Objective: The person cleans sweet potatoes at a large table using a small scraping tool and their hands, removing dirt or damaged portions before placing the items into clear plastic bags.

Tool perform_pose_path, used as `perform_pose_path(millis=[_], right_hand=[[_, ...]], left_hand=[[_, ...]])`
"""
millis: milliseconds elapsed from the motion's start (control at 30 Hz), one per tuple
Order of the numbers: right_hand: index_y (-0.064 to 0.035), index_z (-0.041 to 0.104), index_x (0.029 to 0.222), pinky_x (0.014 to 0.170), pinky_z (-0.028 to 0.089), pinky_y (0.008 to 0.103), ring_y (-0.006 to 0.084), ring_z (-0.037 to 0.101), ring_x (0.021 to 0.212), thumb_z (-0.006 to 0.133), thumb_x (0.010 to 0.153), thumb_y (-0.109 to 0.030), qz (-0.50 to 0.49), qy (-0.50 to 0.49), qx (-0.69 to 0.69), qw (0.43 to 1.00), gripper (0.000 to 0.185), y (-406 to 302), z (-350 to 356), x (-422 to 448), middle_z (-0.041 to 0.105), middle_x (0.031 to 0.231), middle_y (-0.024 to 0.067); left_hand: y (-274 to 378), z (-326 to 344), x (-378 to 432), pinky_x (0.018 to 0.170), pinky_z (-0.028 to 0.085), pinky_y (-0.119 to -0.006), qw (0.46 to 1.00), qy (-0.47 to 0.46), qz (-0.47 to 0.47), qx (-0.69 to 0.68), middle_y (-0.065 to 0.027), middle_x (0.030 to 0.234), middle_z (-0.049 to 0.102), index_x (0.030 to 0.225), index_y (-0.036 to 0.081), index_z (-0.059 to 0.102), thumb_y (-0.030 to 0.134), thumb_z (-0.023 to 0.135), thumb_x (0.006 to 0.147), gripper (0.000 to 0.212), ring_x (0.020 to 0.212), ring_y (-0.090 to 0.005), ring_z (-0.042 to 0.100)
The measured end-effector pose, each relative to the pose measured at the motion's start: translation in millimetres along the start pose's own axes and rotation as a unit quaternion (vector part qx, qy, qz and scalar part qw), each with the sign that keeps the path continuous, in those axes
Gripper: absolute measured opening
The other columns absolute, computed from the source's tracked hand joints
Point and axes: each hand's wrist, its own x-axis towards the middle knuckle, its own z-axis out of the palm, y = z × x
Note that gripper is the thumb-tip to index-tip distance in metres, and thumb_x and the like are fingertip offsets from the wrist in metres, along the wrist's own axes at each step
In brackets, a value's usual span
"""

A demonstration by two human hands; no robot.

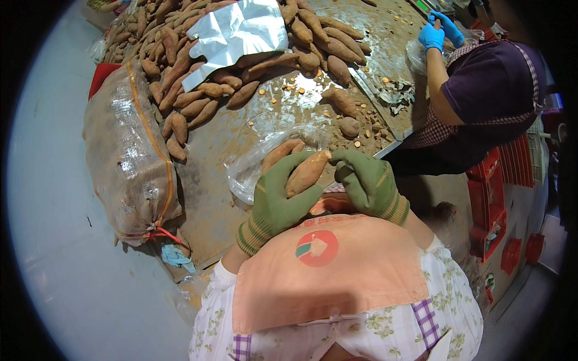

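My left hand point(282, 205), in a green knit glove with a striped cuff, grips a sweet potato point(308, 175). Its pale, cut-looking tip points up and to the right. Close to that tip is my right hand point(368, 182), gloved the same way, its fingers curled. Whether anything sits inside those fingers is hidden. Just beyond my left hand, a clear plastic bag point(246, 173) lies on the dirt-covered table point(212, 149) with more sweet potatoes point(281, 153) in it. Small orange root slices point(301, 90) and broken bits point(372, 126) are scattered past my hands.
A large heap of sweet potatoes point(198, 97) covers the far left, partly under a silvery sheet point(239, 38). A full mesh sack point(126, 158) stands left, near a crumpled blue glove point(177, 258). At right, a co-worker's blue-gloved hands point(438, 34) hold something. Red crates point(487, 203) stand behind.
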Motion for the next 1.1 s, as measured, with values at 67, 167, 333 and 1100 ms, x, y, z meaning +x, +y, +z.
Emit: perform_pose_path(millis=[67,167,333,1100], right_hand=[[-0.0061,0.066,0.114,0.068,0.055,0.0423,0.0345,0.07,0.08,0.062,0.093,-0.012,-0.025,-0.013,-0.031,0.999,0.022,1.2,0.8,0.4,0.071,0.092,0.0144],[-0.0078,0.066,0.115,0.066,0.053,0.045,0.0357,0.068,0.077,0.063,0.092,-0.014,-0.048,-0.02,-0.05,0.997,0.024,2.0,1.9,1.9,0.069,0.087,0.0139],[-0.0084,0.065,0.114,0.064,0.052,0.046,0.0365,0.066,0.075,0.063,0.093,-0.014,-0.06,-0.031,-0.058,0.996,0.022,4.1,5.0,3.9,0.068,0.089,0.0139],[-0.0048,0.059,0.111,0.064,0.051,0.0466,0.04,0.065,0.077,0.06,0.091,-0.009,0.005,-0.016,-0.097,0.995,0.021,14.5,16.7,0.1,0.065,0.083,0.0186]], left_hand=[[-0.7,2.5,-0.6,0.11,0.042,-0.041,1.0,0.004,0.003,-0.009,-0.0224,0.14,0.059,0.131,0.002,0.064,0.012,0.071,0.076,0.056,0.133,-0.0337,0.054],[-1.0,5.2,-0.5,0.109,0.042,-0.048,0.999,0.011,0.012,-0.027,-0.0279,0.132,0.06,0.126,0.002,0.067,0.013,0.074,0.074,0.053,0.133,-0.0425,0.049],[-1.0,7.0,-0.1,0.111,0.04,-0.048,1.0,0.01,-0.006,-0.029,-0.0285,0.138,0.056,0.128,0.006,0.068,0.018,0.075,0.073,0.056,0.135,-0.042,0.047],[1.2,11.6,4.5,0.107,0.043,-0.052,0.999,0.016,0.039,-0.022,-0.0234,0.123,0.065,0.113,0.01,0.073,0.017,0.076,0.073,0.04,0.131,-0.046,0.048]])
